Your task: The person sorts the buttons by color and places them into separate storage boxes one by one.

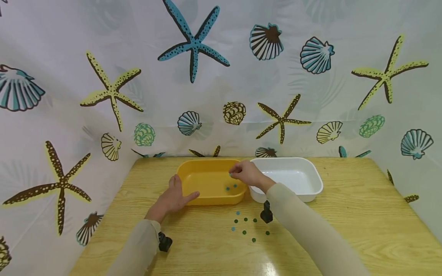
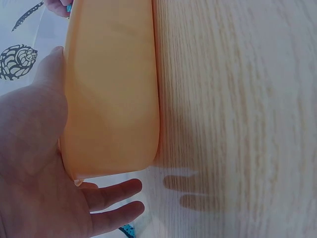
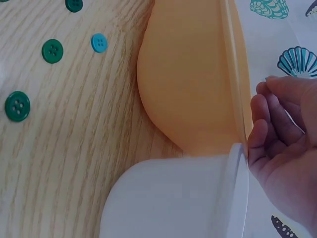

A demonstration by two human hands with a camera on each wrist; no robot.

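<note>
My right hand (image 1: 249, 174) is over the right end of a yellow tub (image 1: 203, 200), pinching a small light-blue button (image 1: 230, 174) between thumb and fingertips. Two blue buttons, one (image 1: 227, 188) a little left of the other (image 1: 235, 186), lie on the tub's floor. At the tub's left end rests my left hand (image 1: 172, 197), its thumb along the near rim. The left wrist view shows two straight fingers (image 2: 116, 194) past the tub's corner; another finger is partly hidden behind it.
A white tub (image 1: 320, 188) stands against the yellow one's right side. On the wooden table in front lie several green buttons (image 1: 244, 232) and two light-blue ones, such as this button (image 1: 233, 229). A patterned curtain (image 1: 221, 88) hangs behind the table.
</note>
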